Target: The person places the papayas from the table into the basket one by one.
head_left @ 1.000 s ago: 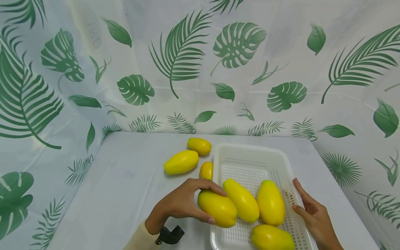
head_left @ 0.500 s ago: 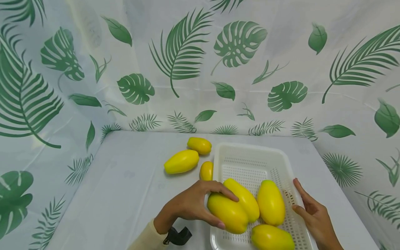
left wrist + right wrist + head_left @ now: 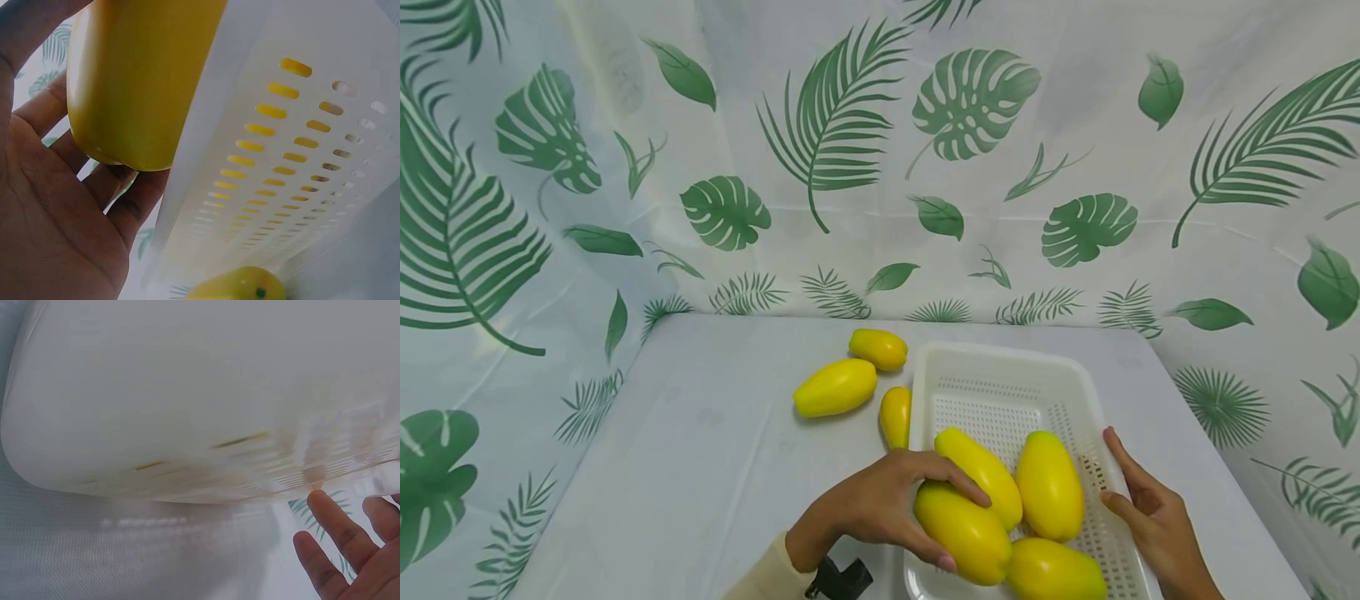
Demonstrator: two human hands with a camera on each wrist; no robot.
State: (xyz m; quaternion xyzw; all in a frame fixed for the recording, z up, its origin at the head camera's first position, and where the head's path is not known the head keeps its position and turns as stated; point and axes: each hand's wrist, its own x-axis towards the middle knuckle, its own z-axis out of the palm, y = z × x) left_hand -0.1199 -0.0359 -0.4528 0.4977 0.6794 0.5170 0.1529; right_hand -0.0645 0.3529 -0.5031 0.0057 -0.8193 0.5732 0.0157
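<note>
My left hand (image 3: pixel 883 500) grips a yellow papaya (image 3: pixel 966 537) from above, thumb on the near side and fingers over the far side. The fruit is at the left part of the white plastic basket (image 3: pixel 1000 352), close against the papayas in it. In the left wrist view the held papaya shows its lobed end beside the basket's slotted wall (image 3: pixel 250 187). My right hand (image 3: pixel 1161 521) holds the basket's right rim, with the thumb over the edge; fingertips touch the outer wall in the right wrist view. Inside the basket lie three other papayas, one of them (image 3: pixel 1050 487) upright-pointing.
Outside the basket, to its left, lie three papayas: one (image 3: pixel 878 350) at the back, one (image 3: pixel 837 388) farther left, and one (image 3: pixel 895 417) against the basket wall. A white cloth covers the table (image 3: pixel 700 433). Leaf-printed curtains (image 3: pixel 850 125) stand behind and at both sides.
My left hand has carried its papaya rightward and toward me, from the basket's left rim to inside, against the other fruit. The right hand and basket have stayed put.
</note>
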